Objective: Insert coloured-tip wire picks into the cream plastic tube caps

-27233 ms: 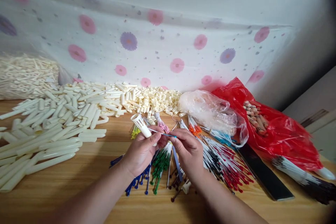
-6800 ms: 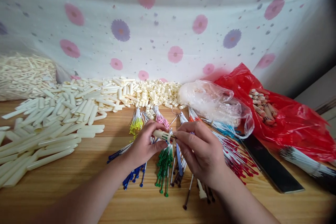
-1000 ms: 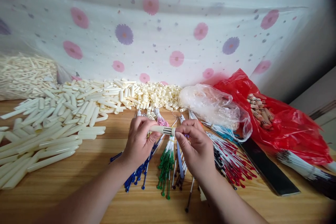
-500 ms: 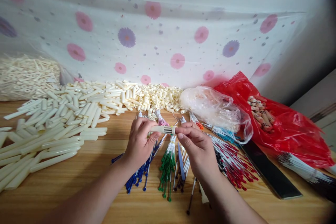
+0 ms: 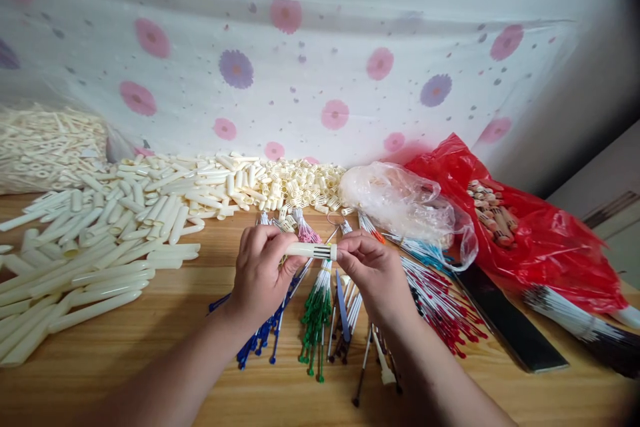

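My left hand (image 5: 261,268) is closed around a cream plastic pen barrel (image 5: 311,251) with dark slots near its right end. That barrel lies level above the table. The thumb and fingers of my right hand (image 5: 379,275) are pinched at the barrel's slotted end; the fingertips cover its tip. Below the hands lie bundles of thin white refills with coloured ends: blue refills (image 5: 263,340), green refills (image 5: 316,320) and red refills (image 5: 445,307). A purple flat stick (image 5: 343,307) rests between the green bundle and several brown-ended refills (image 5: 361,373).
Long cream barrels (image 5: 100,273) are heaped at left, and short slotted pieces (image 5: 300,183) at the back. A bag of small cream parts (image 5: 50,147) stands far left. At right are a clear plastic bag (image 5: 400,200), a red bag (image 5: 555,247) and a black flat bar (image 5: 515,323).
The barrel has turned slightly to lie more level, its slots still showing. Both hands keep their grip and have barely moved. The whole view has shifted a little.
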A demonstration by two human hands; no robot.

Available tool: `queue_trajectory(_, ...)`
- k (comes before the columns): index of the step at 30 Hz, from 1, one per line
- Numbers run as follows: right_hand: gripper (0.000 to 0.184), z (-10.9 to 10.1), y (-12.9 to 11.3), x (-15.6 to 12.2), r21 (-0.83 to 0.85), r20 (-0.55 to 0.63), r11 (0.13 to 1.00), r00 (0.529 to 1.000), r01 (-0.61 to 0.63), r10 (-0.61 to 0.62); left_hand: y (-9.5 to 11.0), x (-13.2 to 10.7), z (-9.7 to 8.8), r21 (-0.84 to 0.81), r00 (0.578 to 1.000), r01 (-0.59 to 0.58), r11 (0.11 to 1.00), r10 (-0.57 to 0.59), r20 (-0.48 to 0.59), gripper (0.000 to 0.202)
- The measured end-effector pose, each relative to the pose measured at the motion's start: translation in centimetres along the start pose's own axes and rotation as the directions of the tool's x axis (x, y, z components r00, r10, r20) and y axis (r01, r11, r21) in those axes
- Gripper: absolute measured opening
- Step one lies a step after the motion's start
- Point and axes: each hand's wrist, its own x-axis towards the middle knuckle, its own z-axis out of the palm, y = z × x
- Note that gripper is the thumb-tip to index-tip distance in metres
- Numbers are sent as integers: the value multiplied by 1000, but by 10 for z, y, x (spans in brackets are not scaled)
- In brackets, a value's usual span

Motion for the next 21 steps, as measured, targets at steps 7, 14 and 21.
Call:
queue_trajectory(7,12,5,-2,-1,51,-6,999,1000,-6,6,-4,0,3,-40,997,66,997,-65,38,28)
queue_trajectory(14,15,-36,-6,10,-287,172,912,953,292,-251,-12,-7,25,-603,835,540,588,-285,470,40)
queue_trajectory(21,18,-36,18,-14,-705,690,346,712,619,133,-5,-4,22,-676,748,654,338,-159,644,36)
